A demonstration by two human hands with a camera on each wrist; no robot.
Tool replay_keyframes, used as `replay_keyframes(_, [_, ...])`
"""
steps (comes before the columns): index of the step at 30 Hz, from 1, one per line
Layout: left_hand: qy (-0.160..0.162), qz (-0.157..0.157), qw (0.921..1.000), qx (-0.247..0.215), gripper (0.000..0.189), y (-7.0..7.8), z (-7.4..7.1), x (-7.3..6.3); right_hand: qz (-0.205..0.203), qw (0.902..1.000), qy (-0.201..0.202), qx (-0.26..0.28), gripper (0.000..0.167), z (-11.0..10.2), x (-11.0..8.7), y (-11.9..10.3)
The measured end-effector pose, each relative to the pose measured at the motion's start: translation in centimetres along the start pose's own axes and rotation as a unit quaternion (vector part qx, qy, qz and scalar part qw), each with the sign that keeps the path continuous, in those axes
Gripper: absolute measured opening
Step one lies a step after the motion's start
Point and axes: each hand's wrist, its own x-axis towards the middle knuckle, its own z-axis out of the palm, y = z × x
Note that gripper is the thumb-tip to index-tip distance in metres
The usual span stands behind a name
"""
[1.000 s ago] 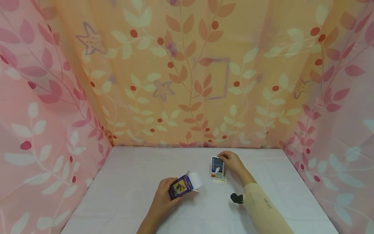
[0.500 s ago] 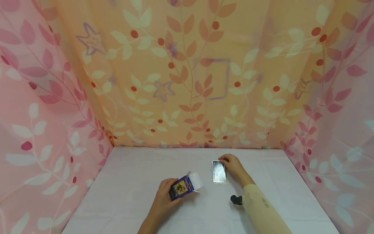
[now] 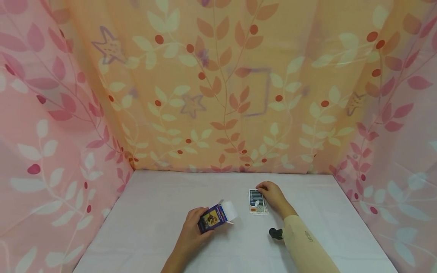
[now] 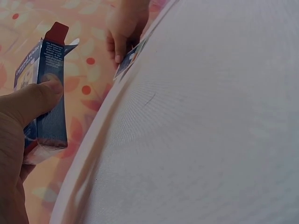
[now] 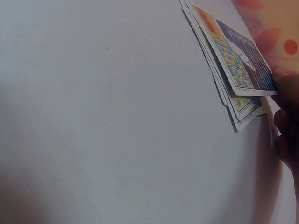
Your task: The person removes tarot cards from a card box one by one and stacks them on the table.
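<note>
My left hand [image 3: 192,229] grips a dark blue card box [image 3: 212,218] from its left end, tilted above the table. The box's white flap stands open towards the right. In the left wrist view, the thumb presses the box's blue side [image 4: 52,114]. To the right of the box, my right hand [image 3: 274,195] pinches the far right corner of a picture card [image 3: 257,201] between thumb and finger. That card lies over a small, uneven pile of cards [image 5: 244,112] on the table. The right wrist view shows its near corner slightly apart from those below.
A white cloth covers the table [image 3: 153,212]. A patterned orange curtain [image 3: 218,132] hangs along the back edge, with pink curtains [image 3: 61,151] at both sides. A black device [image 3: 275,233] sticks out from the right sleeve [image 3: 307,242] near the wrist.
My right hand has moved slightly nearer, bringing the card down over the pile, where it now covers most of the yellowish card beneath. The left hand and box stay almost still.
</note>
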Motion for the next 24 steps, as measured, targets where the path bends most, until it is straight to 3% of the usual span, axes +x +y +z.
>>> replay_keyframes(7, [-0.015, -0.024, 0.9996, -0.004, 0.083, 0.04, -0.1, -0.01, -0.015, 0.9993, -0.011, -0.031, 0.008, 0.16, 0.02, 0.58])
replay_keyframes(24, [0.0, 0.0, 1.0, -0.009, 0.084, 0.11, -0.14, 0.13, -0.049, 0.9965, -0.008, -0.067, 0.01, -0.13, -0.04, 0.46])
